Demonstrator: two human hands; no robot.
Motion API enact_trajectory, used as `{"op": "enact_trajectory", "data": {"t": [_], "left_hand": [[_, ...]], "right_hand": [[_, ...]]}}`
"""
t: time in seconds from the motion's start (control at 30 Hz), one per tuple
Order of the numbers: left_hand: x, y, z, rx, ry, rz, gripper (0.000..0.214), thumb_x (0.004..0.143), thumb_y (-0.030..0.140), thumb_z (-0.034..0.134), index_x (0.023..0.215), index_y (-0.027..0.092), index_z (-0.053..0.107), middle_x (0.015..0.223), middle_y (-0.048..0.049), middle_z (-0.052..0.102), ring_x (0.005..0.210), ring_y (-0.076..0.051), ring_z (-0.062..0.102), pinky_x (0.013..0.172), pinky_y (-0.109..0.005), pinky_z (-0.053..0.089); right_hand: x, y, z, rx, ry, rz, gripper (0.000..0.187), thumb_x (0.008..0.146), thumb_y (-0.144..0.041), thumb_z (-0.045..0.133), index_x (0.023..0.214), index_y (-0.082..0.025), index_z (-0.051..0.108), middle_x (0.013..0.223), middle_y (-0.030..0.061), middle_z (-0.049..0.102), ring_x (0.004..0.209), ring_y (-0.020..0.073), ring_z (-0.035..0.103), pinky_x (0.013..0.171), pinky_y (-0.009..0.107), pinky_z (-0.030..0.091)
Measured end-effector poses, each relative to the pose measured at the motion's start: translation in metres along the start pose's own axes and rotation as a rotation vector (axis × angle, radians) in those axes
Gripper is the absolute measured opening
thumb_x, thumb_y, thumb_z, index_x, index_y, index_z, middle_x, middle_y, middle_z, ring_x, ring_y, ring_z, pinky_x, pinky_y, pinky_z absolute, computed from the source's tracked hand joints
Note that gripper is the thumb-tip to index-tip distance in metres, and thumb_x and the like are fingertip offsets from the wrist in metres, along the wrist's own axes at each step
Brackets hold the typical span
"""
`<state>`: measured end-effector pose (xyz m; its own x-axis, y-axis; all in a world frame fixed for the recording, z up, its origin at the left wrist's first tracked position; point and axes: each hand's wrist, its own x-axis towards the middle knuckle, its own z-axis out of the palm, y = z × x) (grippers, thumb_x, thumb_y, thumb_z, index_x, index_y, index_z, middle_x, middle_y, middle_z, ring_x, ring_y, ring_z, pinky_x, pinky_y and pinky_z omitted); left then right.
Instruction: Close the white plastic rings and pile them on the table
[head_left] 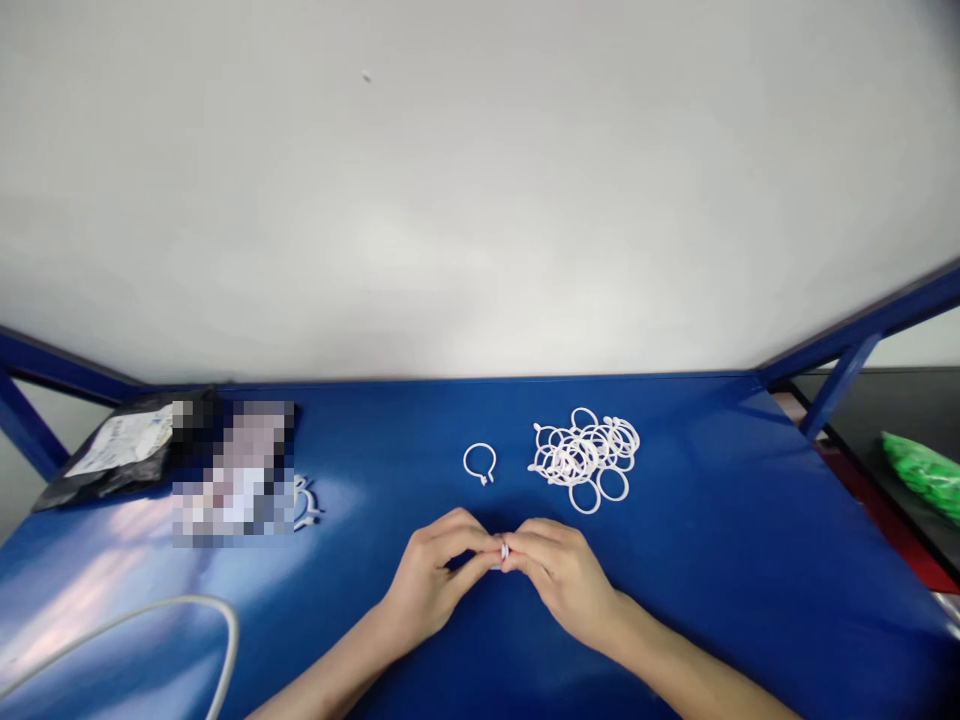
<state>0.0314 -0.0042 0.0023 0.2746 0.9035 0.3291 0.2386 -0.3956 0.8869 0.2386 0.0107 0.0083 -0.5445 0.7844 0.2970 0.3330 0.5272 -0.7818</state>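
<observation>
Both of my hands meet low in the middle of the head view, over the blue tabletop. My left hand (444, 570) is closed in a pinch, its thumb and forefinger at one side of a small white plastic ring (505, 551). From the other side my right hand (564, 574) pinches the same ring, which is mostly covered by fingertips. Just beyond the hands lies a single white ring (480, 463) with a gap at its lower edge. Farther right, a loose heap of white rings (583, 455) overlaps in a tangle.
On the left are a black plastic package (124, 450) with a white label, a pixelated area and some white rings (306, 505). A pale cable (187, 600) curves across the near left. Blue frame bars (840, 385) edge the table; a green bag (926, 475) lies beyond, right.
</observation>
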Motion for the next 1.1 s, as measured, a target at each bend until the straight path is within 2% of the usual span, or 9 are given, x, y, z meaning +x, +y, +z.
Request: {"op": "enact_trajectory", "data": {"t": [0.17,0.4,0.53,0.6,0.7,0.8,0.87,1.0,1.1], "left_hand": [[-0.004,0.002,0.002,0.018,0.002,0.067,0.011,0.092,0.011,0.068,0.097,0.019,0.074,0.081,-0.0029,0.072,0.073,-0.012,0.069,0.068,-0.020,0.055],[-0.008,-0.001,0.002,0.013,-0.068,0.133,0.011,0.092,0.010,0.068,0.099,0.019,0.071,0.080,-0.0032,0.071,0.073,-0.013,0.065,0.069,-0.023,0.053],[-0.002,-0.004,-0.001,0.042,-0.103,0.123,0.008,0.095,0.013,0.066,0.098,0.020,0.069,0.084,-0.0033,0.071,0.079,-0.014,0.065,0.073,-0.024,0.054],[0.005,-0.007,-0.005,0.152,-0.106,0.150,0.012,0.096,0.014,0.064,0.105,0.021,0.069,0.091,-0.0043,0.072,0.084,-0.015,0.065,0.077,-0.027,0.055],[0.013,-0.016,-0.014,0.463,-0.034,0.194,0.030,0.098,0.014,0.059,0.127,0.022,0.064,0.112,-0.0081,0.073,0.101,-0.020,0.064,0.090,-0.036,0.055],[0.016,-0.027,-0.021,0.761,0.027,0.147,0.044,0.099,0.014,0.054,0.143,0.021,0.055,0.138,-0.0115,0.065,0.123,-0.028,0.058,0.102,-0.047,0.051],[0.016,-0.033,-0.023,0.875,0.013,0.113,0.046,0.099,0.014,0.052,0.145,0.020,0.053,0.143,-0.0115,0.062,0.129,-0.032,0.054,0.104,-0.050,0.050],[0.014,-0.035,-0.021,0.904,0.029,0.115,0.030,0.100,0.017,0.054,0.127,0.019,0.066,0.129,-0.0100,0.069,0.120,-0.030,0.060,0.099,-0.048,0.053],[0.015,-0.030,-0.021,0.863,0.066,0.115,0.015,0.099,0.020,0.057,0.105,0.020,0.070,0.116,-0.0093,0.071,0.108,-0.026,0.063,0.093,-0.043,0.055]], "right_hand": [[-0.003,-0.002,0.004,-0.109,0.058,-0.069,0.025,0.105,-0.018,0.051,0.089,-0.021,0.070,0.080,0.0016,0.074,0.068,0.0152,0.068,0.064,0.027,0.052],[-0.002,-0.003,-0.003,-0.144,-0.017,-0.150,0.027,0.105,-0.019,0.050,0.083,-0.021,0.066,0.077,0.0001,0.072,0.063,0.0133,0.065,0.062,0.027,0.050],[0.002,-0.001,-0.002,-0.128,0.003,-0.128,0.029,0.107,-0.022,0.050,0.084,-0.021,0.068,0.078,0.0000,0.073,0.064,0.0132,0.066,0.063,0.027,0.051],[0.005,0.000,-0.004,-0.145,0.041,-0.090,0.026,0.107,-0.027,0.052,0.090,-0.021,0.070,0.080,0.0007,0.074,0.066,0.0136,0.067,0.064,0.027,0.053],[0.009,0.004,-0.016,-0.244,0.147,-0.082,0.016,0.104,-0.029,0.058,0.104,-0.021,0.072,0.086,0.0021,0.076,0.071,0.0146,0.070,0.068,0.027,0.055],[0.012,0.011,-0.037,-0.404,0.316,-0.080,0.014,0.101,-0.020,0.063,0.113,-0.021,0.070,0.097,0.0041,0.077,0.083,0.0161,0.073,0.075,0.028,0.057],[0.012,0.018,-0.050,-0.510,0.402,-0.030,0.019,0.100,-0.019,0.063,0.118,-0.021,0.069,0.099,0.0046,0.077,0.082,0.0161,0.073,0.073,0.027,0.057],[0.014,0.029,-0.061,-0.663,0.436,0.088,0.017,0.099,-0.023,0.061,0.113,-0.021,0.071,0.101,0.0041,0.075,0.072,0.0144,0.071,0.063,0.027,0.055],[0.015,0.027,-0.059,-0.658,0.400,0.105,0.022,0.095,-0.022,0.061,0.114,-0.022,0.071,0.108,0.0054,0.073,0.077,0.0164,0.071,0.065,0.028,0.058]]}}
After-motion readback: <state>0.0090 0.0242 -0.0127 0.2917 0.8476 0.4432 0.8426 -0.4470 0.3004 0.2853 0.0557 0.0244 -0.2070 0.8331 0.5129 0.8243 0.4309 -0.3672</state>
